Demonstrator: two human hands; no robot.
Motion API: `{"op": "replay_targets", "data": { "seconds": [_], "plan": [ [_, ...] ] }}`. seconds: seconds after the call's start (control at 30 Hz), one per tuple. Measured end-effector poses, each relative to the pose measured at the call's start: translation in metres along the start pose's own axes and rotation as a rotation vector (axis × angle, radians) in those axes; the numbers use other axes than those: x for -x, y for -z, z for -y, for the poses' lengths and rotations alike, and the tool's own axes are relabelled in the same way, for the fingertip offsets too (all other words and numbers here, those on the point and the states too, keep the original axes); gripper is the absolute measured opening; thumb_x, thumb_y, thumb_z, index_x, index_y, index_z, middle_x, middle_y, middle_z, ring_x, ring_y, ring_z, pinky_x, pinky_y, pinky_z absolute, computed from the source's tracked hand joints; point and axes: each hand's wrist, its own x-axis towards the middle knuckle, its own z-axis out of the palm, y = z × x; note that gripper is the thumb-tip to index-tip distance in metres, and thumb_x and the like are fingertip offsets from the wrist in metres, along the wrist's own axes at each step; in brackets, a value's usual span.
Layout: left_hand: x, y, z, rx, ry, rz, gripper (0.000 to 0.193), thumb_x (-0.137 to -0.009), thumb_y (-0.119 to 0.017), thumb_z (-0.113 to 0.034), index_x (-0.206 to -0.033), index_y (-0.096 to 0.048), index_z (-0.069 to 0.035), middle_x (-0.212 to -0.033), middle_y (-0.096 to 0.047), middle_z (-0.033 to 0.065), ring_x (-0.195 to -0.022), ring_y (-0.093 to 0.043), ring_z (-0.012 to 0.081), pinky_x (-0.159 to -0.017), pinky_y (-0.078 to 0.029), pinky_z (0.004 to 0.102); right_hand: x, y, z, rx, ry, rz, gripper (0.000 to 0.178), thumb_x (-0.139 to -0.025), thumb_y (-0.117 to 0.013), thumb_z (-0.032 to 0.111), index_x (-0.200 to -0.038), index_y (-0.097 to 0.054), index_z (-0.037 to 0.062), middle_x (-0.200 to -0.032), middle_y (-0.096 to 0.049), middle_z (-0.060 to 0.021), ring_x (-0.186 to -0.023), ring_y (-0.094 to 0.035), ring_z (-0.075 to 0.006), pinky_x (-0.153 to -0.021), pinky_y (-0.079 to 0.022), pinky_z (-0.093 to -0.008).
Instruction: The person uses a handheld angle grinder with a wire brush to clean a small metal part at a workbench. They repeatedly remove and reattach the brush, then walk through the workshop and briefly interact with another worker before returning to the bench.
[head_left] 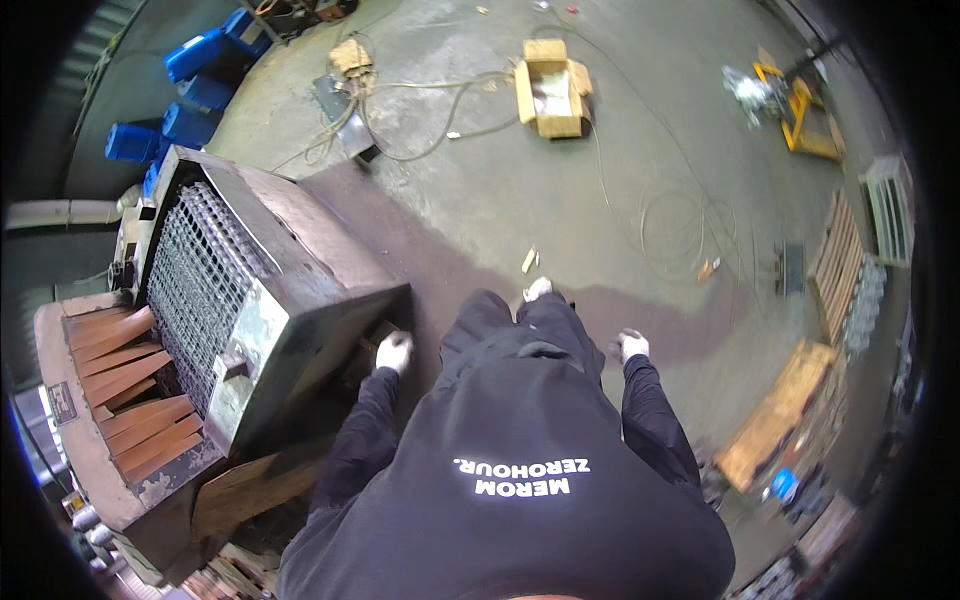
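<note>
My left hand (394, 352), in a white glove, hangs beside the lower side of a large metal machine (330, 270). Whether it touches the machine cannot be made out. On my other side my right hand (631, 346) hangs low over the floor, its glove white on the back and darker toward the fingers. The fingers of both hands are too small and turned away to read. A metal mesh belt (205, 275) runs through the machine's opening, with brown strip flaps (150, 430) at its near end.
Ahead lies an open cardboard box (554, 90) on the concrete floor, near cables (440, 85) and a metal piece (356, 136). Blue canisters (190, 122) line the far left. A yellow frame (803, 125), wooden pallet (838, 265) and wooden plank (778, 412) stand right.
</note>
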Motion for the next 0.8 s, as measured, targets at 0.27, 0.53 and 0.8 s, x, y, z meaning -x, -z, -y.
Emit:
{"op": "replay_targets", "data": {
  "seconds": [0.27, 0.53, 0.8],
  "plan": [
    [-0.018, -0.014, -0.029, 0.295, 0.529, 0.010, 0.022, -0.086, -0.062, -0.010, -0.106, -0.069, -0.001, -0.080, -0.069, 0.0126, -0.060, -0.064, 0.0204, -0.055, -0.052, 0.0349, -0.053, -0.247, 0.317, 0.381, 0.470, 0.254, 0.051, -0.083, -0.055, -0.014, -0.132, -0.052, -0.0015, -0.112, -0.065, -0.0196, -0.087, -0.068, -0.0265, -0.070, -0.059, -0.0374],
    [-0.330, 0.131, -0.240, 0.537, 0.344, -0.031, 0.022, -0.090, -0.059, -0.011, -0.109, -0.068, -0.003, -0.081, -0.069, 0.0108, -0.069, -0.065, 0.0204, -0.060, -0.053, 0.0340, -0.100, -0.384, 0.399, 0.998, 0.375, -0.046, 0.066, -0.068, -0.074, -0.002, -0.131, -0.056, -0.0022, -0.127, -0.063, -0.0199, -0.113, -0.064, -0.0291, -0.096, -0.052, -0.0360],
    [-0.607, 0.336, -0.479, 0.600, -0.156, -0.209, 0.022, -0.094, -0.056, -0.010, -0.110, -0.066, 0.001, -0.081, -0.068, 0.0093, -0.064, -0.062, 0.0142, -0.057, -0.050, 0.0281, -0.175, -0.510, 0.470, 0.395, 0.069, 0.044, 0.051, -0.073, -0.063, -0.004, -0.124, -0.060, 0.0017, -0.104, -0.066, -0.0216, -0.081, -0.069, -0.0343, -0.070, -0.058, -0.0472]
  ]
}}
